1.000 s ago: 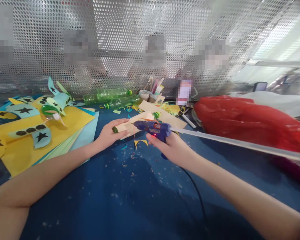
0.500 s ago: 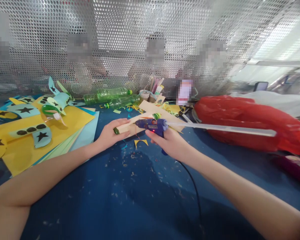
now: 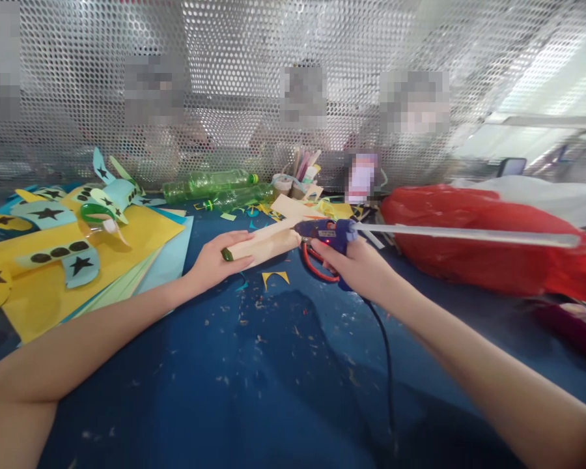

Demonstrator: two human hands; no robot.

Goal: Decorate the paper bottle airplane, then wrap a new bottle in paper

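My left hand (image 3: 218, 255) is closed around the left end of a small bottle wrapped in cream paper (image 3: 266, 244); a bit of dark green plastic shows at the thumb. My right hand (image 3: 354, 260) grips a blue hot glue gun (image 3: 329, 233) with a red light lit on it. From the gun's back a long translucent glue stick (image 3: 463, 234) sticks out to the right. Its nozzle is at the right end of the paper; whether it touches cannot be told. An orange-red loop, like a scissors handle (image 3: 317, 268), lies partly behind my right fingers.
Decorated paper planes (image 3: 53, 241) lie on coloured sheets at left. Green plastic bottles (image 3: 224, 185), cups with sticks (image 3: 293, 185) and paper scraps (image 3: 276, 279) are toward the back. A red plastic bag (image 3: 469, 238) lies at right. The gun's black cord (image 3: 388, 358) trails toward me.
My right hand and the glue gun have moved right, the nozzle going from mid-paper to the right end. The orange-red loop has come into sight. My left hand has stayed nearly still.
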